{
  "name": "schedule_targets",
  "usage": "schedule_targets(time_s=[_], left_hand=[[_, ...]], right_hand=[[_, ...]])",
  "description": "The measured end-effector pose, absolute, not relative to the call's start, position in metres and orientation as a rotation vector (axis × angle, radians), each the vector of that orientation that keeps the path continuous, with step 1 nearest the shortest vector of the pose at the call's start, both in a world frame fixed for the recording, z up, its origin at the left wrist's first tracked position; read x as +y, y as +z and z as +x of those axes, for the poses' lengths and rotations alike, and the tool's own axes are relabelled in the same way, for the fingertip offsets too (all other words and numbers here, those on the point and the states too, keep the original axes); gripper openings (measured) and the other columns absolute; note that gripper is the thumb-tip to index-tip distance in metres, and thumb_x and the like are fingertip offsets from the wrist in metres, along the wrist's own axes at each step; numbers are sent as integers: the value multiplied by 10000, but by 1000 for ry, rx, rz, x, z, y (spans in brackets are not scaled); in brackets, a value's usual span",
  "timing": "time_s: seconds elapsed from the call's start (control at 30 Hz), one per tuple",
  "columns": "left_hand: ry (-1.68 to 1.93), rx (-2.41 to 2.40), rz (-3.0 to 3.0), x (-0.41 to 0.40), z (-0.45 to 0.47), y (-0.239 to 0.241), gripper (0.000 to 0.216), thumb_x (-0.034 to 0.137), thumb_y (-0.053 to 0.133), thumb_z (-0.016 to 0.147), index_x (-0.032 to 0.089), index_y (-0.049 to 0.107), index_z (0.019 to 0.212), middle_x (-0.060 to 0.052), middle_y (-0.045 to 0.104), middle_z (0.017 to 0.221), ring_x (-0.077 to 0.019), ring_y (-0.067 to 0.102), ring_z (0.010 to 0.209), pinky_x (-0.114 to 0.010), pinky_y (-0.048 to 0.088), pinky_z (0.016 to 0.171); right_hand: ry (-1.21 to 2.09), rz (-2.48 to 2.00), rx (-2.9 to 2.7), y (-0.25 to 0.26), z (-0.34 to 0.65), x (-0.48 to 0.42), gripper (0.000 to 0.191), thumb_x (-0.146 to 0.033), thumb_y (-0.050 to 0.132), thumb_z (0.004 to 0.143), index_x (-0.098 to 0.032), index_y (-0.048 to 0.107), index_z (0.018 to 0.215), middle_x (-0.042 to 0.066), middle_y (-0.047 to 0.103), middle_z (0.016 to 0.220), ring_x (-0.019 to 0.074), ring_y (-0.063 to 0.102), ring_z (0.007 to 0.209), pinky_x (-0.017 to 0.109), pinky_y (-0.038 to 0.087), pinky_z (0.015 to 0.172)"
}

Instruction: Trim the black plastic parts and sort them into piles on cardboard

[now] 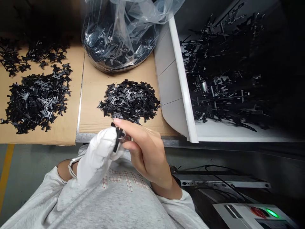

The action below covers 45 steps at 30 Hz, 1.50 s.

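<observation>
My left hand (97, 152), in a white glove, is closed on a small black plastic part (118, 138) with short prongs. The part stands nearly upright between the hands, in front of my chest. My bare right hand (149, 152) pinches at the same part: the index fingertip rests at its top end and the thumb is by its side. A small shiny bit shows between these fingers, too unclear to name. Just beyond my hands lies a pile of similar black parts (130, 100) on the cardboard-covered table (91, 119).
A clear plastic bag (119, 47) full of black parts stands behind the pile. More black parts (38, 98) lie heaped at left. On the right, a white-walled bin (182, 79) holds long black pieces. A control box (250, 214) with a green light sits lower right.
</observation>
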State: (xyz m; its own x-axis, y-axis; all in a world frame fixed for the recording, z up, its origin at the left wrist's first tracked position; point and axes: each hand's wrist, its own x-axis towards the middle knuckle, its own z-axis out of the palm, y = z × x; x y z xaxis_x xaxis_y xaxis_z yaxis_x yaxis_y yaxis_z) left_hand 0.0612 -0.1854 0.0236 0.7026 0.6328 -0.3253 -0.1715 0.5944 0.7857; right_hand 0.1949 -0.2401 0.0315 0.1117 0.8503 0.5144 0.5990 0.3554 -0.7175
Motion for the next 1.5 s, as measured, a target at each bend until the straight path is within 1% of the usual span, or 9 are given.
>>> schedule_targets(time_s=[0.1, 0.2, 0.3, 0.47, 0.63, 0.77, 0.9, 1.3, 1.5], left_hand=[[551, 631, 707, -183, 62, 32, 547, 601, 689, 883, 211, 397, 633, 59, 353, 570, -93, 304, 534, -277, 309, 536], [471, 650, 756, -179, 62, 34, 578, 567, 615, 942, 229, 290, 605, 74, 288, 496, -97, 274, 495, -293, 325, 554], [354, 619, 796, -173, 64, 32, 558, 537, 555, 967, 242, 265, 592, 78, 251, 456, -101, 244, 464, -302, 313, 536], [308, 617, 968, -156, 55, 17, 483, 569, 548, 942, 242, 413, 613, 63, 349, 470, -115, 293, 472, -294, 320, 521], [373, 1132, 1536, -128, 11, -10, 374, 503, 482, 989, 197, 697, 999, 10, 620, 647, -158, 536, 609, -293, 425, 655], [239, 2027, 1813, -104, -30, -18, 424, 428, 478, 983, 221, 638, 1317, -81, 772, 983, -268, 705, 936, -343, 474, 814], [-76, 2202, 1824, -91, -43, -16, 570, 521, 459, 992, 236, 534, 1479, -130, 784, 1147, -354, 721, 1067, -403, 504, 860], [-311, 2198, 1873, -60, -33, -14, 433, 404, 527, 891, 191, 700, 1226, -211, 778, 1154, -411, 727, 1101, -482, 549, 893], [-309, 2267, 1966, -71, -24, -11, 386, 347, 408, 957, 162, 720, 1089, -209, 789, 1056, -392, 745, 1033, -430, 536, 801]], right_hand=[[443, -1322, -1450, 27, 195, -241, 410, -410, 383, 1104, -284, 564, 1450, 42, 766, 1109, 161, 700, 789, 307, 581, 725], [612, -1345, -1291, 25, 197, -237, 427, -493, 463, 1069, -257, 634, 1380, 19, 712, 870, 150, 636, 671, 293, 555, 616], [731, -1344, -1227, 26, 200, -227, 286, -451, 571, 1034, -232, 742, 1101, 15, 690, 825, 139, 623, 690, 264, 517, 595], [844, -1336, -1147, 24, 203, -212, 256, -348, 657, 972, -205, 643, 760, -21, 635, 693, 101, 537, 596, 228, 417, 535], [762, -1616, -1096, 11, 223, -206, 240, -386, 626, 915, -212, 615, 750, -43, 540, 597, 102, 398, 485, 251, 307, 464], [536, -2004, -1092, -9, 253, -195, 372, -578, 598, 845, -235, 602, 701, -48, 444, 518, 139, 373, 495, 296, 329, 526], [482, -2178, -1099, -20, 268, -185, 492, -726, 533, 801, -247, 584, 697, -16, 473, 526, 183, 415, 533, 353, 376, 625], [383, -2249, -1006, -7, 267, -202, 477, -699, 532, 814, -232, 628, 788, -8, 518, 575, 187, 442, 561, 347, 348, 626], [357, -2246, -965, -2, 264, -215, 479, -687, 555, 829, -222, 670, 833, 24, 598, 630, 197, 490, 570, 347, 364, 612]])
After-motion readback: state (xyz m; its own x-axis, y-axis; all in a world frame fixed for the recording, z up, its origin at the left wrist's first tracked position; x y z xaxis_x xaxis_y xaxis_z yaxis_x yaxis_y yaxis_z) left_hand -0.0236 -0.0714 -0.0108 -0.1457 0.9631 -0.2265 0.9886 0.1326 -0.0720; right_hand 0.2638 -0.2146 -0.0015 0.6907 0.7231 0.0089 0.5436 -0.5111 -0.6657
